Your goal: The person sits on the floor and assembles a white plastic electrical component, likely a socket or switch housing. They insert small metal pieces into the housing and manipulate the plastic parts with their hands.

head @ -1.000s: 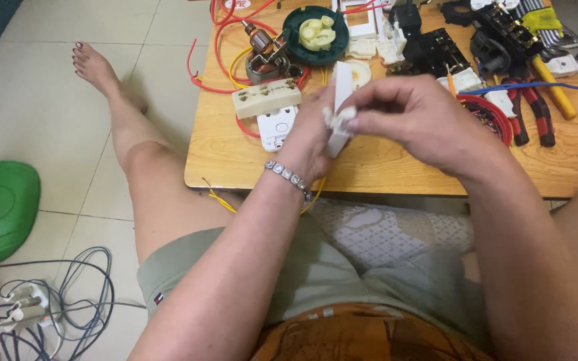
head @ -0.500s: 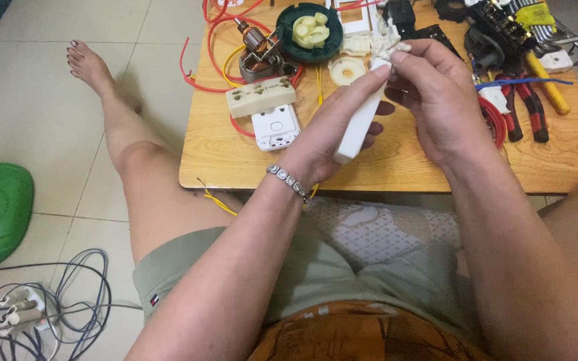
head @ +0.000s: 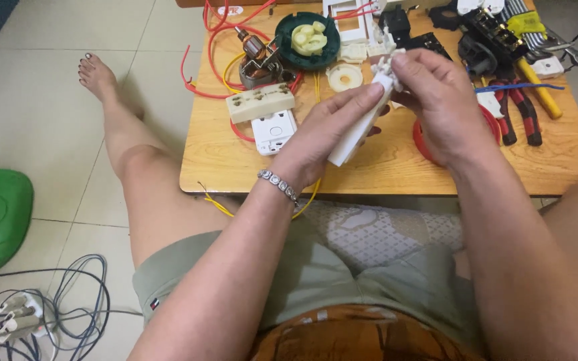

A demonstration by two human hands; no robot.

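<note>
white plastic bar (head: 359,127) in left hand (head: 329,130) grip (right hand (head: 436,93) pinching top end)

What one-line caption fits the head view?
Left hand holds a white plastic bar; right hand pinches its top, above a cluttered wooden table.

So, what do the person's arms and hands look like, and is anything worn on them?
Both arms are bare, with no sleeves or gloves. The left hand has a silver linked bracelet around its wrist. The right hand wears nothing that shows.
</note>
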